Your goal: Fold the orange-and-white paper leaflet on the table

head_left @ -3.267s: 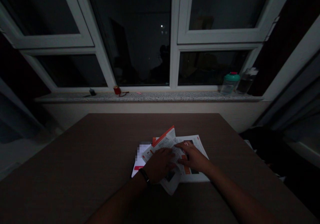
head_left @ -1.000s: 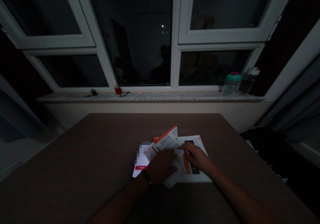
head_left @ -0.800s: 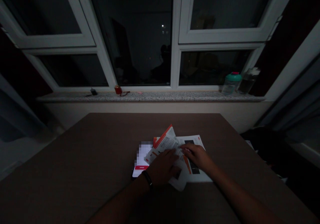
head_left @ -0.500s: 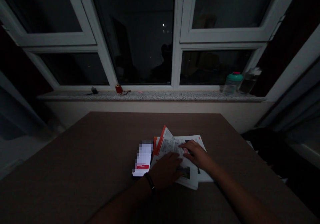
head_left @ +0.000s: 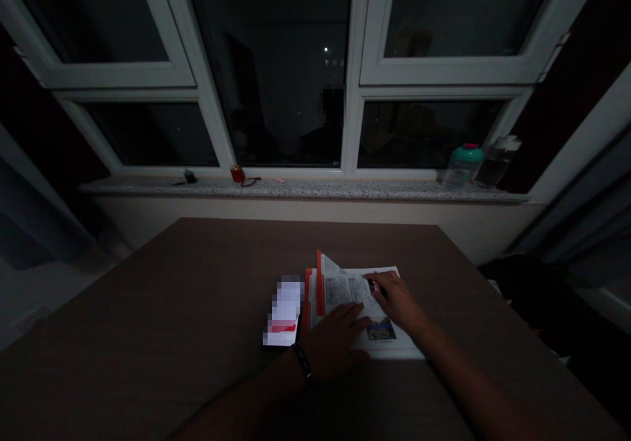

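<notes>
Left fingers (head_left: pixel 346 319) spread on booklet (head_left: pixel 345 290), right fingers (head_left: pixel 388 285) curled, hold unclear, phone (head_left: pixel 286 304) left of both, desk (head_left: pixel 236 250) edge well beyond

Teal-lidded bottle (head_left: pixel 462 166) on speckled windowsill (head_left: pixel 315 190)

Dark, narrow, curved wristband (head_left: pixel 302 363) on left forearm (head_left: pixel 261 392), small pale fleck on it; right forearm (head_left: pixel 451 365) bare as far as visible.

A: Hands?
B: Left hand (head_left: pixel 336 344) spread on booklet (head_left: pixel 340 288), its seven o'clock; right hand (head_left: pixel 396 298) on it, two o'clock.
A: Around it?
B: Lit phone (head_left: pixel 286 309), nine o'clock. Teal-lidded bottle (head_left: pixel 463 163) on sill (head_left: pixel 310 190), one o'clock.
</notes>
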Available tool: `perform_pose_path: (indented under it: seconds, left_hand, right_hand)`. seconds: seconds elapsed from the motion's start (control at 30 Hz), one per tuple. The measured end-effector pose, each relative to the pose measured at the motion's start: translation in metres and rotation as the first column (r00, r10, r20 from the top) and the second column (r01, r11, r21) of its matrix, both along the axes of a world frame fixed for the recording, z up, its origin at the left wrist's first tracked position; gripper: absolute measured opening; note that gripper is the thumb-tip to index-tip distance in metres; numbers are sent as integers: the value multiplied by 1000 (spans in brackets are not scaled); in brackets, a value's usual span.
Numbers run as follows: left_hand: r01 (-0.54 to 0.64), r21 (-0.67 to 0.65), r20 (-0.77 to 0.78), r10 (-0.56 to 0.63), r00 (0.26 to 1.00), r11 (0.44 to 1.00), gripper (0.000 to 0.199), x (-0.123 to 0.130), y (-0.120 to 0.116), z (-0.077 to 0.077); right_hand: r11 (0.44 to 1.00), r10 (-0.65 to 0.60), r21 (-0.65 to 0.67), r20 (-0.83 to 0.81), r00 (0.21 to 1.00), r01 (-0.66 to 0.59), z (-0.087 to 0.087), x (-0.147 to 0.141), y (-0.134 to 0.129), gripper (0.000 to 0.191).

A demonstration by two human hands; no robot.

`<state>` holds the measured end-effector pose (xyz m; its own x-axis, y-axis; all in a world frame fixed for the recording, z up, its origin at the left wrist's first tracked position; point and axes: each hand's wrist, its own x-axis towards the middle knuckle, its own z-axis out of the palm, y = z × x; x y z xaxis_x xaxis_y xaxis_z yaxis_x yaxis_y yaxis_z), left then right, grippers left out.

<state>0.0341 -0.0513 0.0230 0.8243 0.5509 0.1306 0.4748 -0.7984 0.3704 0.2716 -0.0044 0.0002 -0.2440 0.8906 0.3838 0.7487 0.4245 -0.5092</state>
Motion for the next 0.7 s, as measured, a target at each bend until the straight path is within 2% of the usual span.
perform_pose_path:
  seconds: [0.37, 0.53, 0.63, 0.7]
  left_hand:
    - [27, 11, -68, -26, 997, 1000, 66, 1, 2, -7]
    - [24, -2, -59, -24, 998, 1000, 64, 0, 2, -4]
    - [-18, -3, -35, 18, 999, 1000, 60, -2, 3, -1]
    - [-75, 13, -19, 76, 997, 997, 57, -3, 6, 0]
  right_hand:
    - [1000, -16, 12, 26, 1000, 15, -6, 3, 5, 41]
    - [1000, 2, 12, -11, 1000, -2, -4, 1, 4, 39]
    - [999, 42, 4, -46, 998, -42, -2, -1, 1, 36]
    - [993, 111, -26, -69, 991, -113, 2, -3, -3, 34]
